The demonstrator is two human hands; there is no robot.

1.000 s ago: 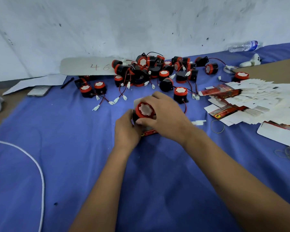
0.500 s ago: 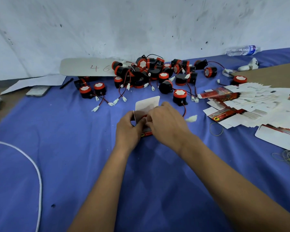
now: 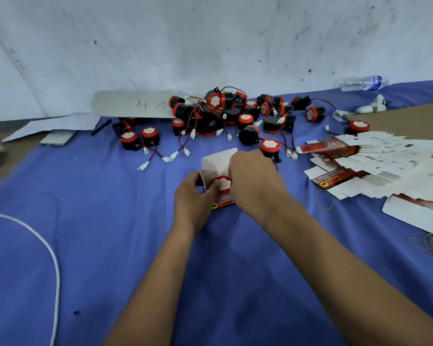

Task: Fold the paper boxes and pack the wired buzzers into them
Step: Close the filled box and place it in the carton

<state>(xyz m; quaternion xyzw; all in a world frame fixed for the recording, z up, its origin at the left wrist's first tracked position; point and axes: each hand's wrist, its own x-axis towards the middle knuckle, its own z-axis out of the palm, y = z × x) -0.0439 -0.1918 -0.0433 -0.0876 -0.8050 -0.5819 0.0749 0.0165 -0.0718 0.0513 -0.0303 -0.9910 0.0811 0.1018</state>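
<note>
Head view: left hand (image 3: 193,199) grips the side of a small paper box (image 3: 216,163) at mid worktop (image 3: 98,245). Right hand (image 3: 254,181) curls over a red-topped buzzer (image 3: 221,183) sitting in the box mouth, white flap up. Loose buzzer pile (image 3: 231,113) behind; flat box stack (image 3: 375,161) to the right.
</note>
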